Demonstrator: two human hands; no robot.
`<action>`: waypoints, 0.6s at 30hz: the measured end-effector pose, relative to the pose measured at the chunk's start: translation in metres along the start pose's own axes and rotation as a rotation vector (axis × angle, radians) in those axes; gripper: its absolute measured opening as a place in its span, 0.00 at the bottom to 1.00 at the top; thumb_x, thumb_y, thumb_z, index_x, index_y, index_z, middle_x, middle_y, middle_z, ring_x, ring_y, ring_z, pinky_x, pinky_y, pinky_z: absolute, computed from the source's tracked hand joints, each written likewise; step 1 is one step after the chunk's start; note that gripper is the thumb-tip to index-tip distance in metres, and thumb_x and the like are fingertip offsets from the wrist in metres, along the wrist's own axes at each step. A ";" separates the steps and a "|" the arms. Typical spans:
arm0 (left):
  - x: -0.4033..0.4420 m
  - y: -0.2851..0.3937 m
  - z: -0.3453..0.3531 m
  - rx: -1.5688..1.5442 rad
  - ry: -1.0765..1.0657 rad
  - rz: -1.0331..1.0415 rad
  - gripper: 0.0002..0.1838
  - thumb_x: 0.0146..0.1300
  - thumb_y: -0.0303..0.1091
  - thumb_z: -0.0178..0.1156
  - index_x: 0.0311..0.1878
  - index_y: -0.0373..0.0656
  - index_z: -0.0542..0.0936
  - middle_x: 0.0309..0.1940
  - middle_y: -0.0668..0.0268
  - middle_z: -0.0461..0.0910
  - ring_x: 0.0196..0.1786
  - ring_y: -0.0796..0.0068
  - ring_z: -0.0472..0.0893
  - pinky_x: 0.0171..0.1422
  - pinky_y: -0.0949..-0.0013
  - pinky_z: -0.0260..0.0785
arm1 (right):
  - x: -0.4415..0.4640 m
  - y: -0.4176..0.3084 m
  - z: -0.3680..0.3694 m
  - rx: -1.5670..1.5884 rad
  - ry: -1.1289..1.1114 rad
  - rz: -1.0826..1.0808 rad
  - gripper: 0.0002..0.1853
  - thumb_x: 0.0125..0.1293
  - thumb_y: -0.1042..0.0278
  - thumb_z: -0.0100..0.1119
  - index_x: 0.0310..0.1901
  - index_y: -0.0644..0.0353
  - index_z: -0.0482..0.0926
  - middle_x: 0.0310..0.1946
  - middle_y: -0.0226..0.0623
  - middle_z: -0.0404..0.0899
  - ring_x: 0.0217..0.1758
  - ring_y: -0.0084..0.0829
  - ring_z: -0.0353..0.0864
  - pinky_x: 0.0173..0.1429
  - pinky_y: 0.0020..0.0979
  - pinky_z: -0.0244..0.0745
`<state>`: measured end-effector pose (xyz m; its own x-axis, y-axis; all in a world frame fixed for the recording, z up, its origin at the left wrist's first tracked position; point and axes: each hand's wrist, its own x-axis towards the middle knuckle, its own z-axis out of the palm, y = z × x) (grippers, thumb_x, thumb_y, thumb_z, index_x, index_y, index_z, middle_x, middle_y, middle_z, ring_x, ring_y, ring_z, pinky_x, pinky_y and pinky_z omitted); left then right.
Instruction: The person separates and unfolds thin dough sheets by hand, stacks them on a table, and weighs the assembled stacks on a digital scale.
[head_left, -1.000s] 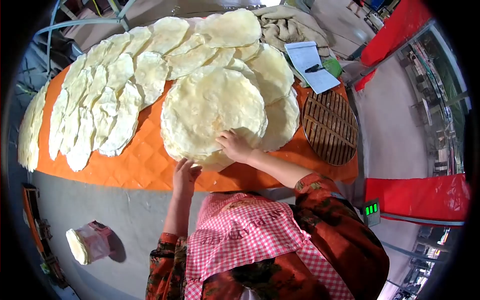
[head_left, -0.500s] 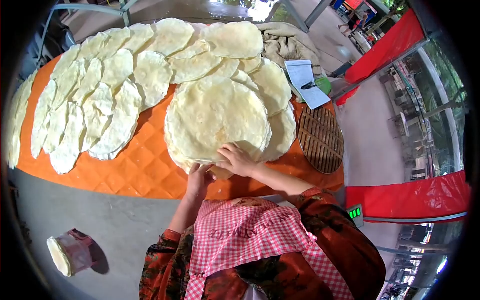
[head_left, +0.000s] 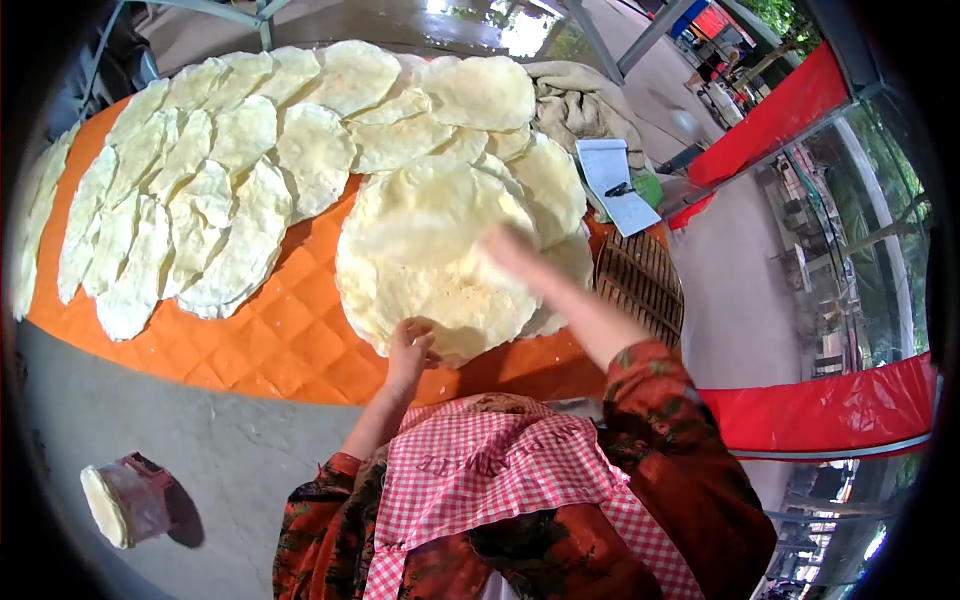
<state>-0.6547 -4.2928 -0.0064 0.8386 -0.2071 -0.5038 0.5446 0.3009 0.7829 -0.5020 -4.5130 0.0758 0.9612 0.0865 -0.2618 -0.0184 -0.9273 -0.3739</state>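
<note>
A stack of large, thin, pale round flatbread sheets (head_left: 440, 300) lies in front of me on an orange cloth. My left hand (head_left: 410, 352) is at the stack's near edge, fingers loosely bent and apart, touching the rim. Over the right side of the stack, my right hand (head_left: 508, 252) is smeared by motion, so its fingers cannot be made out. The upper part of the top sheet also looks blurred near that hand. More sheets (head_left: 545, 180) overlap behind and to the right of the stack.
Rows of overlapping sheets (head_left: 235, 225) cover the left and back of the orange cloth (head_left: 300, 340). To the right are a notepad (head_left: 605, 170) with a pen, a slatted round board (head_left: 640, 285) and a bunched cloth (head_left: 590, 110). A wrapped bundle (head_left: 125, 500) stands on the floor.
My right hand has swept away from the near edge, up and right across the stack. My left hand has shifted slightly right and remains at the near edge. The top sheet's outline has changed.
</note>
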 end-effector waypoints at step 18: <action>0.007 -0.017 0.010 0.433 0.155 0.154 0.30 0.56 0.27 0.66 0.61 0.34 0.66 0.55 0.55 0.72 0.27 0.71 0.78 0.27 0.70 0.72 | 0.111 -0.033 -0.264 -0.183 0.273 -0.474 0.14 0.58 0.71 0.56 0.46 0.51 0.84 0.36 0.45 0.84 0.39 0.42 0.83 0.46 0.39 0.75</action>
<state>-0.6585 -4.3086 -0.0198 0.9188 -0.0396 -0.3927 0.3870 -0.1052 0.9161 -0.3216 -4.5693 0.2936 0.8894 0.4334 0.1455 0.4564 -0.8600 -0.2284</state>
